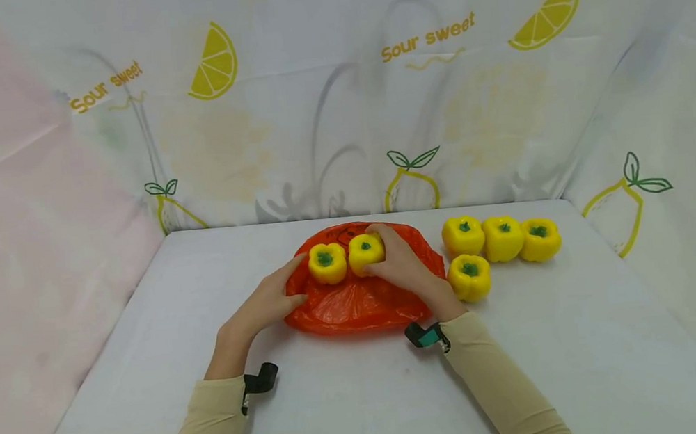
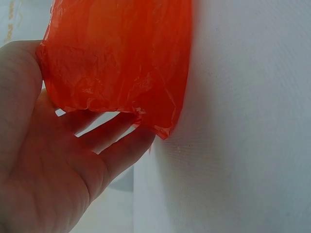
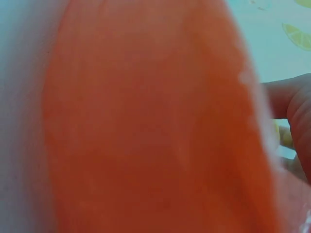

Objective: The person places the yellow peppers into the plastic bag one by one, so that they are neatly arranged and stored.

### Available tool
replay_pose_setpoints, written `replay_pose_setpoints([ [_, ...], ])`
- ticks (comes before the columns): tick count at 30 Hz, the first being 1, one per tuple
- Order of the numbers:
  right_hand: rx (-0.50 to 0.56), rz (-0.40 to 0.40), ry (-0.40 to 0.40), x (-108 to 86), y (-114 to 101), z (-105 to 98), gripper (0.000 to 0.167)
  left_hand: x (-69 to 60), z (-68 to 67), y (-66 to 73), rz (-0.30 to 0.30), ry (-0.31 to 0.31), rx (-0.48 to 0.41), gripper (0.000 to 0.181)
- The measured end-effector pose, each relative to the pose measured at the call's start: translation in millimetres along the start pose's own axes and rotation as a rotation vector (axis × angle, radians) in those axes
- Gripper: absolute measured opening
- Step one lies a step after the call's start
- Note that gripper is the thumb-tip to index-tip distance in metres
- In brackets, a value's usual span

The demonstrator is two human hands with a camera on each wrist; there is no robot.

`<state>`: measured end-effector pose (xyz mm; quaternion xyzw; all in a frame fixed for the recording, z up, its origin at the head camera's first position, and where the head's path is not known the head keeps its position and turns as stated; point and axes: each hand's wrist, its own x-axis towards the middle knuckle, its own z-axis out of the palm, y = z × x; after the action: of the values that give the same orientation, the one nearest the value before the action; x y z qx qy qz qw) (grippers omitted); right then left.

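Observation:
A red plastic bag [image 1: 357, 307] lies on the white table, with a dark print near its far edge. One yellow bell pepper [image 1: 327, 264] with a green stem sits on or in the bag at left. Beside it, my right hand [image 1: 404, 262] grips a second yellow bell pepper [image 1: 365, 253], thumb on the near side and fingers at the far side. My left hand [image 1: 270, 299] holds the bag's left edge; in the left wrist view the bag's edge [image 2: 112, 97] lies between thumb and fingers. The right wrist view is mostly filled by the blurred bag [image 3: 155, 121].
To the bag's right stand several more yellow bell peppers: three in a back row, including the rightmost pepper [image 1: 540, 239], and a nearer pepper [image 1: 470, 278] close to the right forearm. Behind the table [image 1: 353, 398] hangs a lemon-print cloth [image 1: 325, 107].

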<state>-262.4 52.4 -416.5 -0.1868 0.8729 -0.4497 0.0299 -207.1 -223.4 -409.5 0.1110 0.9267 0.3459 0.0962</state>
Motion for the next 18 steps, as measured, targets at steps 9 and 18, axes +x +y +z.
replay_pose_setpoints([
  [9,-0.016,-0.012,-0.012,-0.6,3.5,0.0,0.069,-0.2,0.4,0.5,-0.002,-0.005,-0.003,0.076],
  [18,-0.040,-0.026,-0.053,-4.2,3.6,-8.5,0.082,-0.9,0.2,0.8,-0.005,-0.007,-0.004,0.076],
])
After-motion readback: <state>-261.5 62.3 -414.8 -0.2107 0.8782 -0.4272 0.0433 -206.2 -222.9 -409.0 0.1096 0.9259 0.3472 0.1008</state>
